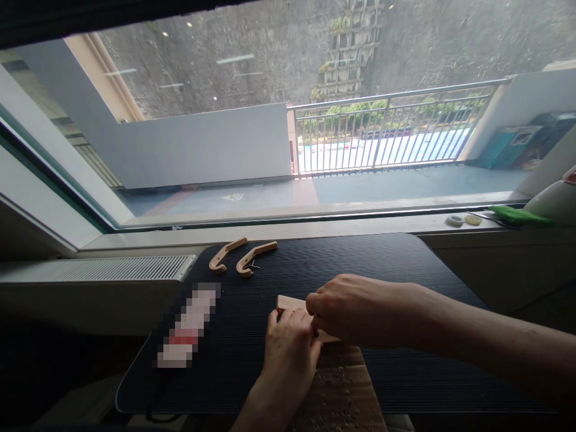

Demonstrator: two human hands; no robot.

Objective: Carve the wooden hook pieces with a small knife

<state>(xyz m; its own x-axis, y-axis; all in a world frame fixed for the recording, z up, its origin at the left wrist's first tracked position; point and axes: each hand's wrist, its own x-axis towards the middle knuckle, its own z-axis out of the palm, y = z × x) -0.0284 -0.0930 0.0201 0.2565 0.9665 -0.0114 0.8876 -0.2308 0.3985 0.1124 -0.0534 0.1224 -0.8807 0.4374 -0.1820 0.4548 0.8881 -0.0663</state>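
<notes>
A pale wooden piece (290, 303) with a flat face lies at the far end of a brown cardboard sheet (346, 384). My left hand (288, 345) is closed on the near side of the wood, its fingers bent over it. My right hand (342, 306) is curled in a pinch above the same piece, close to the left fingertips. Whatever sits between the right fingers is hidden. Further back lie two curved wooden hooks, a left one (216, 263) and a right one (245, 262). Small screws (254, 264) lie by the right hook.
The dark table (405, 258) has rounded corners and stands against a window sill (315, 227). A blurred-out object (186, 330) lies on its left side. Tape rolls (454, 221) and a green item (517, 216) rest on the sill. A radiator (99, 268) is at left.
</notes>
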